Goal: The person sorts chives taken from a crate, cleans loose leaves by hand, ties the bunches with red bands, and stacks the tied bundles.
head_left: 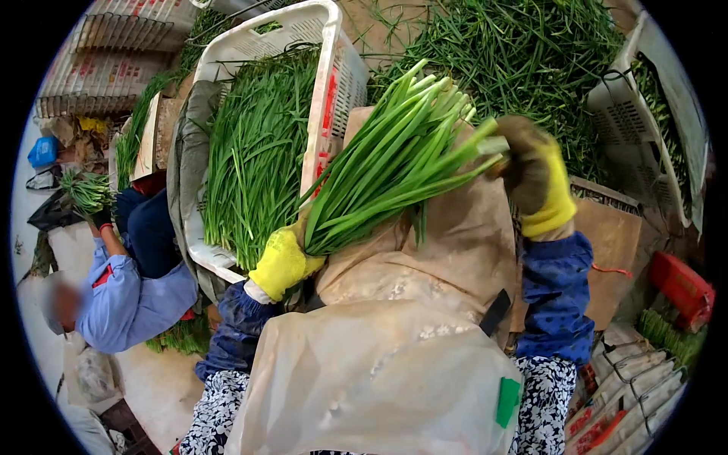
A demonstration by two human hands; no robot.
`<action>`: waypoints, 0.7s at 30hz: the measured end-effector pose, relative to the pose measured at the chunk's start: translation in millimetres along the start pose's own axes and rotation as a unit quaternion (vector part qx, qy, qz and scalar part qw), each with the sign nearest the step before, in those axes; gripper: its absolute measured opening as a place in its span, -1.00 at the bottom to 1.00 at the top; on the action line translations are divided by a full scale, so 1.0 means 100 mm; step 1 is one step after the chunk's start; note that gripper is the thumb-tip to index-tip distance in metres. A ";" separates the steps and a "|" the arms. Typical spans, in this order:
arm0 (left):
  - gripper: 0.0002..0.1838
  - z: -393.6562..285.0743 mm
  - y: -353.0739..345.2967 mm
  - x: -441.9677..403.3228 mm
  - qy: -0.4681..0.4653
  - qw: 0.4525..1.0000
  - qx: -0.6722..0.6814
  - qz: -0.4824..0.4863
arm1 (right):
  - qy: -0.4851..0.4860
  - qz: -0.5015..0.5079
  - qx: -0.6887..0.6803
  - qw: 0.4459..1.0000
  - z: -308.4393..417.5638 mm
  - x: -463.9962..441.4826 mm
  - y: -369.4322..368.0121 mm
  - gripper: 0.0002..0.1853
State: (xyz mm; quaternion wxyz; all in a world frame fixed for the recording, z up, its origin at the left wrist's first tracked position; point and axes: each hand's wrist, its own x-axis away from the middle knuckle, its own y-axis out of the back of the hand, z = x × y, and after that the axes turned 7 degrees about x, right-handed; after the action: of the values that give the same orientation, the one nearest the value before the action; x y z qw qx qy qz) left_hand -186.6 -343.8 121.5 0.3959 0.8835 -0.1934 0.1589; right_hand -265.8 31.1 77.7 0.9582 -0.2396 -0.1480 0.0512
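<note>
A bunch of long green stalks (pixel 387 167) lies slantwise over my covered lap, its pale ends at the upper right. My left hand (pixel 284 259), in a yellow glove, is wrapped round the lower left end of the bunch. At the pale ends is my right hand (pixel 537 176), in a yellow glove with a dark, dirty palm side. Motion smears its fingers, so its hold on the stalks cannot be made out. Just left of the bunch stands a white plastic crate (pixel 331 98) full of green stalks (pixel 262 152) laid lengthwise.
Loose green stalks (pixel 523 64) are heaped ahead. Another white crate (pixel 633 125) leans at the right, above a red container (pixel 681 290). At the left a person in a blue shirt (pixel 133 299) holds a small green bunch (pixel 85 191). Stacked crates (pixel 114 64) stand at the upper left.
</note>
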 end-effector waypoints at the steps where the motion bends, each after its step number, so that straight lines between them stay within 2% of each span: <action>1: -0.32 0.06 -0.02 0.01 -0.018 1.000 0.006 -0.009 | 0.043 -0.015 -0.046 0.998 0.11 -0.03 0.13 -0.73; 2: -0.32 0.05 -0.02 0.02 -0.016 1.000 0.011 -0.012 | 0.106 -0.098 -0.056 0.988 0.20 -0.12 0.45 -0.72; 4: -0.28 0.02 -0.01 0.03 0.035 0.999 0.018 0.006 | 0.175 -0.183 -0.040 0.967 0.38 -0.21 0.94 -0.64; 6: -0.27 0.04 -0.02 0.01 0.020 1.000 -0.002 -0.001 | 0.205 -0.249 0.032 0.946 0.47 -0.19 1.10 -0.59; 8: -0.28 0.02 -0.05 0.01 0.009 1.000 0.010 -0.014 | 0.107 -0.102 0.077 0.986 0.35 -0.01 0.46 -0.57; 10: -0.27 -0.03 -0.07 0.00 -0.014 1.000 0.008 -0.022 | 0.021 -0.079 0.145 0.986 0.28 0.16 -0.15 -0.63; 11: -0.26 -0.06 -0.07 0.00 -0.039 0.999 0.002 -0.031 | 0.022 -0.093 0.170 0.981 0.23 0.18 -0.37 -0.69; 12: -0.26 -0.07 -0.05 0.01 -0.033 0.999 0.002 -0.030 | 0.023 -0.106 0.196 0.975 0.21 0.18 -0.50 -0.75; 13: -0.25 -0.08 -0.04 0.03 -0.012 1.000 -0.002 -0.020 | 0.017 -0.113 0.164 0.980 0.21 0.17 -0.53 -0.84; 14: -0.23 -0.08 -0.04 0.03 0.008 1.000 -0.005 -0.011 | 0.014 -0.110 0.164 0.980 0.21 0.16 -0.55 -0.84; 16: -0.21 0.00 -0.07 0.05 -0.012 0.999 0.025 -0.023 | 0.010 -0.092 0.161 0.983 0.21 0.13 -0.54 -0.84; 18: -0.21 0.06 -0.07 0.05 -0.005 1.000 -0.009 -0.019 | 0.009 -0.073 0.162 0.984 0.20 0.08 -0.44 -0.84; 20: -0.20 0.07 -0.07 0.05 0.002 1.000 -0.019 -0.013 | 0.166 0.006 0.210 0.963 0.17 0.03 -0.29 -0.79; 21: -0.20 0.07 -0.06 0.04 0.007 0.999 -0.034 -0.008 | 0.151 0.005 0.129 0.980 0.18 -0.02 -0.08 -0.72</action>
State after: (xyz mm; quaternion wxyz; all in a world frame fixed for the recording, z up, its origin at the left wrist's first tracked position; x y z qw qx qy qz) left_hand -179.0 -346.2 115.0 0.4283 0.8700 -0.1884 0.1555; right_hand -273.2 31.6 96.1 0.9921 -0.1195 0.0073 0.0378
